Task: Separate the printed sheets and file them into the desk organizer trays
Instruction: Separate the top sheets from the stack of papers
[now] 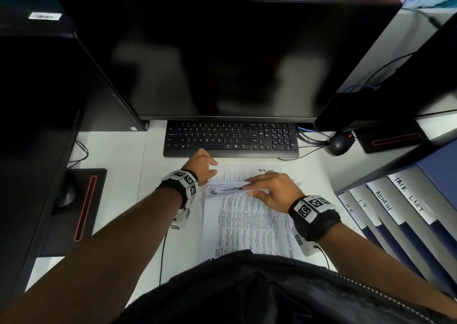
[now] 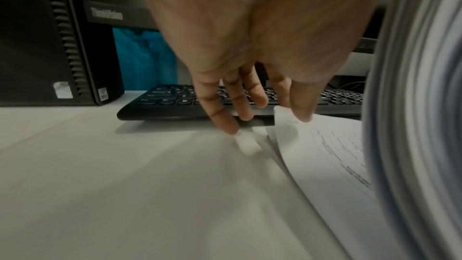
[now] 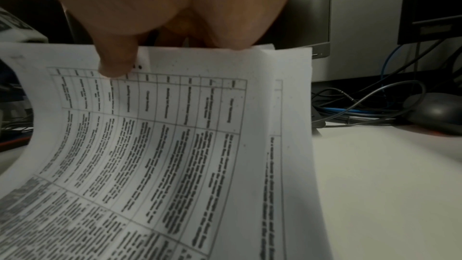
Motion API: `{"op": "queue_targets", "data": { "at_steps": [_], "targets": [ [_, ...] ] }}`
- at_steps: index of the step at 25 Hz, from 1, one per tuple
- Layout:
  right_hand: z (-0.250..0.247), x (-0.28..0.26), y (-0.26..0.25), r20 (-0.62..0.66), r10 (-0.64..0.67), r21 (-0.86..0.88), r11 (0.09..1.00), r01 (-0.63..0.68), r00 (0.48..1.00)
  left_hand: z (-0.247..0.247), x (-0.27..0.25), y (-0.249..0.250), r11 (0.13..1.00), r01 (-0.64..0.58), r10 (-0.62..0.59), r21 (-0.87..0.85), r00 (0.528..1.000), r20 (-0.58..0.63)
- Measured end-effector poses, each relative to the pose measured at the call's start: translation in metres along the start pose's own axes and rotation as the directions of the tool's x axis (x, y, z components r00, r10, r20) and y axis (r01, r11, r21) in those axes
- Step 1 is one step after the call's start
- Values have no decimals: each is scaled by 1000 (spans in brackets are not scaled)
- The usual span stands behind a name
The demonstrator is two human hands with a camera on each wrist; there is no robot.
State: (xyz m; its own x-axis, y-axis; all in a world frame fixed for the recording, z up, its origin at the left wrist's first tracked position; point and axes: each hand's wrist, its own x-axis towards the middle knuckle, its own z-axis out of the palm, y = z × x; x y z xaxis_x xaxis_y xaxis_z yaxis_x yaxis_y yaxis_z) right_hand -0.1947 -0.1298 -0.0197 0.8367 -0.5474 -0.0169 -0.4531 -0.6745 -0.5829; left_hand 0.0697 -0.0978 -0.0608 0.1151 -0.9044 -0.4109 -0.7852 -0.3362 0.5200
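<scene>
While the dark monitor [image 1: 222,58] fills the far side of the white desk [image 1: 118,175], with a black computer tower [image 2: 50,46] standing to its left, the black keyboard [image 1: 231,139] lies just beneath the screen, and the printed sheets [image 1: 247,222] lie just in front of the keyboard, near the person's body. At the desk's right side the desk organizer trays [image 1: 400,214] stand with handwritten tabs reading "HR", "IT", "ADMIN" and "TASK LIST". A bottom sheet lying flat bears "TASK LIST" handwritten at its top edge, close to the keyboard. The sheets above it are curled upward at their far end. The right hand [image 1: 272,191] pinches that raised edge, thumb pressed on the printed table in the right wrist view, fingers behind the paper. The left hand [image 1: 201,166] hangs with relaxed, straight fingers [image 2: 225,120] at the sheets' far left corner, its thumb touching that corner, gripping nothing. A bezel in the left wrist view reads "ThinkVision". A black mouse [image 1: 340,144] sits right of the keyboard among cables.
</scene>
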Motion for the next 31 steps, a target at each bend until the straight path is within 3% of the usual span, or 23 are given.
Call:
{"op": "queue_targets", "data": {
  "at_steps": [4, 8, 16, 21, 27, 31],
  "targets": [
    [2, -1, 3, 3, -7, 6, 1000, 7, 1000, -9, -8, 7, 996, -82, 80, -27, 994, -74],
    [2, -2, 4, 17, -5, 15, 1000, 4, 1000, -15, -16, 15, 992, -65, 58, -112, 996, -69],
    [0, -5, 0, 16, 2, 18, 1000, -2, 1000, -8, -20, 11, 988, -153, 157, 36, 979, -134],
    [-1, -6, 0, 12, 1, 9, 1000, -2, 1000, -10, -24, 17, 971, -164, 176, -174, 983, 59],
    [2, -7, 2, -19, -24, -32, 999, 24, 1000, -18, -27, 21, 947, -273, 310, -170, 914, 261],
    [-3, -8, 0, -16, -10, 41, 999, 11, 1000, -22, -24, 25, 952, -214, 277, -221, 909, 313]
  ]
}}
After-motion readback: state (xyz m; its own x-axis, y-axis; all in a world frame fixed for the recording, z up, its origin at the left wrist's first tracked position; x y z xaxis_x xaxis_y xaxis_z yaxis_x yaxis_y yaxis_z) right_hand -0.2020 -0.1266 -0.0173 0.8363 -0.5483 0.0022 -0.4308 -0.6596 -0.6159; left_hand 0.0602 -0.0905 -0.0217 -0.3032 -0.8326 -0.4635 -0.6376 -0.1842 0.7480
